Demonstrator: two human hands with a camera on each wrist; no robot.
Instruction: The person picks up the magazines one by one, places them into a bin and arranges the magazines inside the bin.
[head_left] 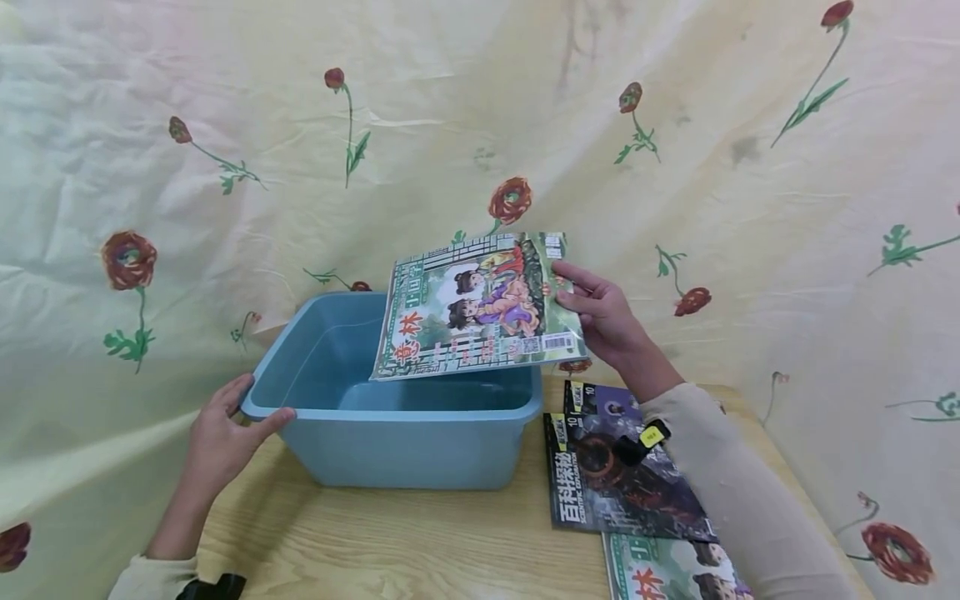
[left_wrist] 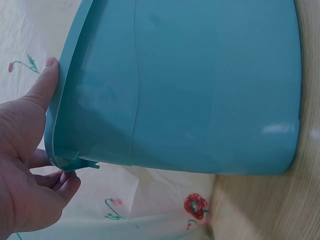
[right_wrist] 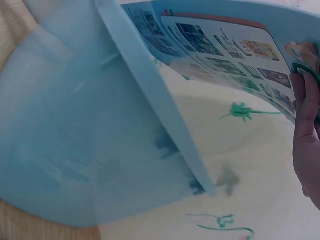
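A green illustrated magazine (head_left: 480,304) is held tilted over the right part of a blue plastic tub (head_left: 408,450). My right hand (head_left: 603,312) pinches its right edge, thumb on the cover and fingers beneath. The printed back of that magazine (right_wrist: 220,50) shows in the right wrist view, above the tub's rim. At the tub's front left corner, my left hand (head_left: 225,433) grips the rim. In the left wrist view, the thumb lies along the outside of the rim (left_wrist: 56,110) and the other fingers curl under the corner.
Right of the tub, dark science magazines (head_left: 622,492) lie overlapping on the wooden table (head_left: 420,542), partly under the right forearm. Another green magazine (head_left: 667,567) lies nearest the front. A flower-patterned cloth (head_left: 420,125) hangs behind and around the table.
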